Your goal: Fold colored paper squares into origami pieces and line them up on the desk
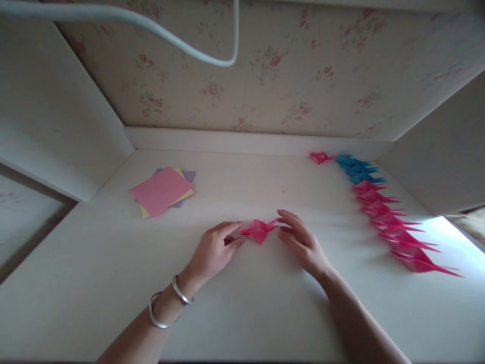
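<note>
A pink origami crane rests in the middle of the white desk, between my two hands. My left hand has thumb and index finger closed about its left tip. On the other side, my right hand is beside the crane's right-hand points, thumb and fingers apart; whether a fingertip touches the paper I cannot tell. Two silver bracelets circle my left wrist.
At the back left lies a stack of square paper, pink over yellow and purple. Along the right runs a row of folded cranes, several pink and several blue. One pink crane sits at the back. A white cable hangs above.
</note>
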A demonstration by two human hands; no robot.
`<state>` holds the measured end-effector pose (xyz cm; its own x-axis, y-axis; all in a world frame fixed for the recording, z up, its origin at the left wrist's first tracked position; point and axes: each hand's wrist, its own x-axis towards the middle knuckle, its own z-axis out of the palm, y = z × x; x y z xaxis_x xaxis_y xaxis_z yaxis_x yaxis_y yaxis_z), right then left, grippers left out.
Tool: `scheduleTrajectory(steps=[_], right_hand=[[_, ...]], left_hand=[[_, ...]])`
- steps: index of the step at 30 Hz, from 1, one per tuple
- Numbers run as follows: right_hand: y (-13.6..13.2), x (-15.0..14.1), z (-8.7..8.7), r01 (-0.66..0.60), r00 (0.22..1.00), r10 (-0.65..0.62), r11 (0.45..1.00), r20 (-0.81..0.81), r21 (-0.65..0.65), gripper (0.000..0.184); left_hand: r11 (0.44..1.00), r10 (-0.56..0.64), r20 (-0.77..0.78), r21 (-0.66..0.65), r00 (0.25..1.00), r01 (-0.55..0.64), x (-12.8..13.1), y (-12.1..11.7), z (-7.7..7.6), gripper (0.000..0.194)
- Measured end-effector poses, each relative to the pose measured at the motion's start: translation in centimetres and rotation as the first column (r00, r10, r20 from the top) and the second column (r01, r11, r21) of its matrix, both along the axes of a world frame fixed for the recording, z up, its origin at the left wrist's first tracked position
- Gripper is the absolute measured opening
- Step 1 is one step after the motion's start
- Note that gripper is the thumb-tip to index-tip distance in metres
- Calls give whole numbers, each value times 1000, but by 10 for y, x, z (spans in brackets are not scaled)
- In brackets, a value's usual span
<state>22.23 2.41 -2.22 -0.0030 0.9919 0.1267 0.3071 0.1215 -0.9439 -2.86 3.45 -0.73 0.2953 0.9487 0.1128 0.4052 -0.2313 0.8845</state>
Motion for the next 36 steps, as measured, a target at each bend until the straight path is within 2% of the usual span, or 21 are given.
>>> scheduleTrajectory(steps=[3,9,15,21,29,36], right_hand=[[0,1,-1,-102,994,105,992,31,-70,49],[1,-2,-3,-31,999,33,998,29,-47,30],[-3,-5,4,11,989,-27,994,-145,-107,30],[-5,-6,10,46,973,-77,989,-217,-143,29],[0,-4,9,81,968,-121,980,-220,-181,23],[0,-2,7,88,971,-130,975,-203,-202,28]], left_hand=[[1000,2,13,23,1000,-2,2,0,-3,25],[994,46,61,-104,997,-39,1,-1,2,18],[956,121,196,-286,973,-61,1,1,9,22],[909,189,313,-414,931,-45,2,2,10,24],[882,229,358,-470,905,-37,3,3,11,22],[870,243,375,-492,895,-30,2,4,9,25]])
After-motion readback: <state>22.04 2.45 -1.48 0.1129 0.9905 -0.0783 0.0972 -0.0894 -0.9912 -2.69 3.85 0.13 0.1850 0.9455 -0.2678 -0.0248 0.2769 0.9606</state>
